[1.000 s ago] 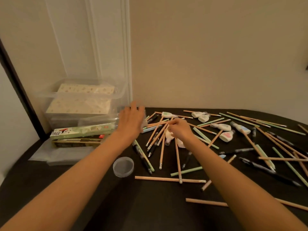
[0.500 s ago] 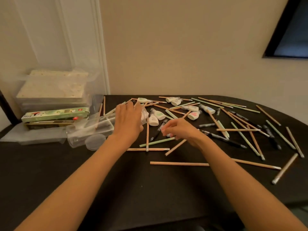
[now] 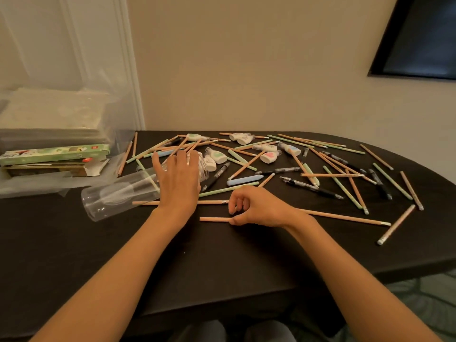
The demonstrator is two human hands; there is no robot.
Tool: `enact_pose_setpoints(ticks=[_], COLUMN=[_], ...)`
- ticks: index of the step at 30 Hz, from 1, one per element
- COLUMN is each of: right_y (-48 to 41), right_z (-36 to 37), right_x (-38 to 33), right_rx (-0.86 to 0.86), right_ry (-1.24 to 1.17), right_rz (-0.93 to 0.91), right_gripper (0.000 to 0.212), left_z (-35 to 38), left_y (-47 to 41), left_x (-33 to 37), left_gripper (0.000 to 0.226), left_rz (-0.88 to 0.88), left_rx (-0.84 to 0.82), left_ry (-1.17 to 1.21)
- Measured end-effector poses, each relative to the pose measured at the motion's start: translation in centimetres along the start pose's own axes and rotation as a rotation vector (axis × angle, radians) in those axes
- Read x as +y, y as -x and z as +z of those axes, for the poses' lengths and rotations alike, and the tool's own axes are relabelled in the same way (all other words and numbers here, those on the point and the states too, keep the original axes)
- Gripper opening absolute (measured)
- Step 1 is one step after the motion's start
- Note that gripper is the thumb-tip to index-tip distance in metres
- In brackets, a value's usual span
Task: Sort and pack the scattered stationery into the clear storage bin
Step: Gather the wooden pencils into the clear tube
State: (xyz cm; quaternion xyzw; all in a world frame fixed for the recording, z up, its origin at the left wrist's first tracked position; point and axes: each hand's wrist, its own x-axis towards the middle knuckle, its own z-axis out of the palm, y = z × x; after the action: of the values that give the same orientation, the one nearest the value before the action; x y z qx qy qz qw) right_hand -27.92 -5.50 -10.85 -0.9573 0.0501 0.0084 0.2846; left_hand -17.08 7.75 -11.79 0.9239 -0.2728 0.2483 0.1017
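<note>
Wooden and green pencils (image 3: 343, 188), black pens (image 3: 311, 187) and white correction-tape dispensers (image 3: 270, 155) lie scattered across the dark table (image 3: 74, 243). The clear storage bin (image 3: 118, 112) stands at the back left with pale packets inside. My left hand (image 3: 179, 180) rests with spread fingers on a clear cylindrical jar (image 3: 111, 201) lying on its side. My right hand (image 3: 256, 208) is curled over a long wooden pencil (image 3: 214, 219) near the front and pinches it between thumb and fingers.
A green pencil box (image 3: 54, 153) sits on a darker box in front of the bin, on crumpled clear plastic (image 3: 29, 187). The table's front edge runs close to my body. A dark framed panel (image 3: 419, 38) hangs on the wall at the upper right.
My view swung right and down. My left hand came down onto the clear jar, now lying nearer the front. My right hand moved toward me onto the long wooden pencil.
</note>
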Motion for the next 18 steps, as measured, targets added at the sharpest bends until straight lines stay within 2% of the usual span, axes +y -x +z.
enact_pose_setpoints(ticks=[3, 7, 11, 16, 18], right_y=[0.1, 0.2, 0.6, -0.4, -0.9], right_z=[0.1, -0.4, -1.6, -2.0, -1.8], right_x=[0.5, 1.5, 2.1, 4.2, 5.3], right_rx=[0.047, 0.028, 0.072, 0.221, 0.213], right_ry=[0.078, 0.156, 0.351, 0.585, 0.670], right_rz=[-0.020, 0.017, -0.031, -0.128, -0.132], right_gripper=[0.010, 0.006, 0.004, 0.031, 0.038], left_z=[0.1, 0.1, 0.3, 0.8, 1.0], left_y=[-0.5, -1.4, -2.1, -2.7, -2.7], left_x=[0.6, 2.2, 3.5, 3.5, 3.3], left_gripper=[0.061, 0.064, 0.066, 0.065, 0.064], left_rz=[0.021, 0.043, 0.042, 0.027, 0.021], left_rx=[0.009, 0.012, 0.017, 0.027, 0.018], left_ry=[0.002, 0.012, 0.037, 0.068, 0.074])
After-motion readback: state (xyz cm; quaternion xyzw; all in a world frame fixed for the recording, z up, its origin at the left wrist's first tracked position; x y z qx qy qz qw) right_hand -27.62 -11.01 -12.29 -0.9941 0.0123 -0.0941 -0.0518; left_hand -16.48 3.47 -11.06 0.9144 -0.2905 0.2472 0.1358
